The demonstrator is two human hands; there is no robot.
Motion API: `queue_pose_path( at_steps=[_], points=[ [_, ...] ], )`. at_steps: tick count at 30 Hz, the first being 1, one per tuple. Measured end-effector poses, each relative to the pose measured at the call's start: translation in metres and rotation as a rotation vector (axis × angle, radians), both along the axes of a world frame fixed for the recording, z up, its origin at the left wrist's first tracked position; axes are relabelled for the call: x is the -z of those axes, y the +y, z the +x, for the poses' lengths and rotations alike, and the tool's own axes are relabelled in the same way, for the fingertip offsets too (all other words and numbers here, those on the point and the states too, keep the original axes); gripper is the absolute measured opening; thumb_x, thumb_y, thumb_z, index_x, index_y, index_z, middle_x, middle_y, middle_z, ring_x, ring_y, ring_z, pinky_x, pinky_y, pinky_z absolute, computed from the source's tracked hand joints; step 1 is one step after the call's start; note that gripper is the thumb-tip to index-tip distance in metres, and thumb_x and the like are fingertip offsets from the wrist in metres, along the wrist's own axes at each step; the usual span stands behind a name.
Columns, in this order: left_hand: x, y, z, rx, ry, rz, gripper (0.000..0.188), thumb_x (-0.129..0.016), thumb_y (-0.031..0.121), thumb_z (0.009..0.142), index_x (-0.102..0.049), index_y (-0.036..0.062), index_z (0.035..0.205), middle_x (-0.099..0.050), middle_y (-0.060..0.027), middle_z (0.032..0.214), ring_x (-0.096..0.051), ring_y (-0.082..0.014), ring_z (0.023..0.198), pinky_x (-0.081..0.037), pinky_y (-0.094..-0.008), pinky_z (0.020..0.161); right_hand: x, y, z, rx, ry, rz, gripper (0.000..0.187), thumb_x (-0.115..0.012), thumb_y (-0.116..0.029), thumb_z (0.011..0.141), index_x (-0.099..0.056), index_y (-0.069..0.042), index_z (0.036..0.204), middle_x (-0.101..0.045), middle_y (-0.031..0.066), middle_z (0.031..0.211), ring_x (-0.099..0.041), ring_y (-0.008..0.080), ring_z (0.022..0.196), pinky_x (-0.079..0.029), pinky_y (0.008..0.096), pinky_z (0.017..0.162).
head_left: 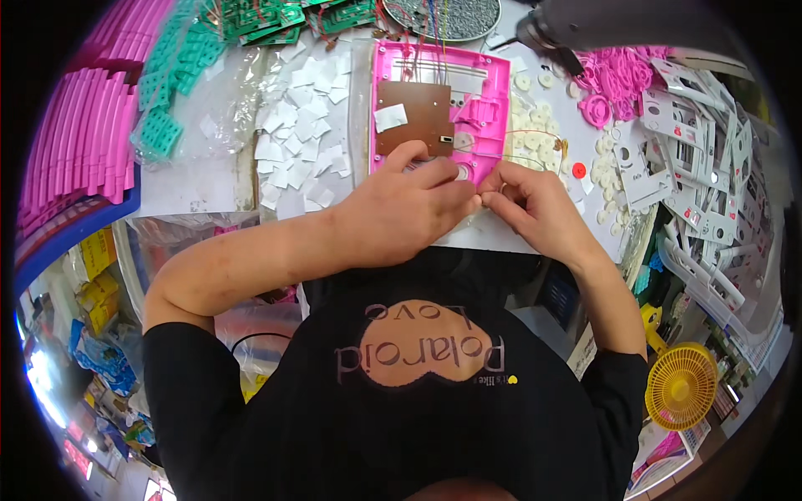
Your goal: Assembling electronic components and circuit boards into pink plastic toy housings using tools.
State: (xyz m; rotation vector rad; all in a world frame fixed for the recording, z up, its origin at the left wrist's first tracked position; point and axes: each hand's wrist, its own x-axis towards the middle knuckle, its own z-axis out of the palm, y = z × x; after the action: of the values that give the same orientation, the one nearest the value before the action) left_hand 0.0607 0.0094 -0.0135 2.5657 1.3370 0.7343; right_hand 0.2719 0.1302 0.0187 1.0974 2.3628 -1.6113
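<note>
Two bare hands are working on one pink plastic shell (476, 92) lying on a white table (188, 188), just above the fingers.

The left hand (401, 209) is resting curled on the shell's lower edge; the right hand (539, 204) is pinching a thin wire (522, 134). The shell is carrying one brown board (413, 117) bearing one white label (390, 117). White squares (292, 125) are lying scattered to its left, white discs (543, 117) to its right, too many to count. One yellow fan (681, 386) is standing at lower right.

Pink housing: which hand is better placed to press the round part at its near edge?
Probably left. The left hand already lies over the pink housing with fingertips at the round part. The right hand seems busy pinching thin wire beside it.
</note>
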Motion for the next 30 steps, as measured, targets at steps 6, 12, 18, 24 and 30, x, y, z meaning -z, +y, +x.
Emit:
queue_pose_path(
  at_steps=[6,12,18,24,30],
  points=[
    [-0.013,0.016,-0.047,-0.591,-0.21,-0.013,0.032,-0.08,0.021,0.074,-0.068,0.0078,0.1,-0.065,-0.0093,0.103,-0.061,-0.0309,0.098,-0.043,-0.0425,0.083,-0.009,0.011,-0.073,0.065,0.159,0.692,0.017,-0.068,-0.02,0.09,-0.068,-0.004,0.084,-0.068,0.0145,0.072,-0.069,0.0327,0.067,-0.054,0.042,0.063],
    [0.008,0.012,-0.049,-0.602,-0.202,-0.056,0.018,-0.075,0.016,0.083,-0.062,0.0079,0.092,-0.058,-0.0076,0.091,-0.058,-0.0285,0.087,-0.042,-0.0431,0.075,0.023,0.041,-0.121,0.11,0.041,0.855,0.022,-0.067,-0.025,0.086,-0.073,-0.004,0.088,-0.072,0.0171,0.078,-0.071,0.0371,0.073,-0.056,0.0474,0.068],
    [0.005,0.014,-0.046,-0.691,-0.283,-0.083,0.018,-0.075,0.015,0.082,-0.064,0.0094,0.094,-0.06,-0.0081,0.092,-0.063,-0.0283,0.089,-0.049,-0.0415,0.073,0.022,0.033,-0.108,0.291,0.317,0.463,0.013,-0.07,-0.015,0.086,-0.074,-0.004,0.091,-0.072,0.0137,0.078,-0.07,0.0339,0.069,-0.056,0.0443,0.067],
    [0.003,0.025,-0.052,-0.65,-0.132,-0.039,0.017,-0.073,0.013,0.083,-0.064,0.0078,0.096,-0.061,-0.0087,0.091,-0.064,-0.0295,0.088,-0.05,-0.0414,0.072,0.015,0.012,-0.087,-0.04,0.39,0.89,0.009,-0.077,-0.011,0.08,-0.078,-0.007,0.088,-0.071,0.007,0.088,-0.064,0.0267,0.085,-0.055,0.0383,0.074],
    [-0.004,0.034,-0.052,-0.649,-0.006,-0.011,0.014,-0.069,0.009,0.087,-0.065,0.0045,0.1,-0.064,-0.0117,0.096,-0.063,-0.0339,0.091,-0.051,-0.0427,0.076,0.005,-0.01,-0.079,-0.233,0.192,0.965,0.034,-0.074,-0.019,0.082,-0.072,-0.001,0.111,-0.064,0.0112,0.111,-0.056,0.0334,0.108,-0.049,0.0423,0.093]
  ],
)
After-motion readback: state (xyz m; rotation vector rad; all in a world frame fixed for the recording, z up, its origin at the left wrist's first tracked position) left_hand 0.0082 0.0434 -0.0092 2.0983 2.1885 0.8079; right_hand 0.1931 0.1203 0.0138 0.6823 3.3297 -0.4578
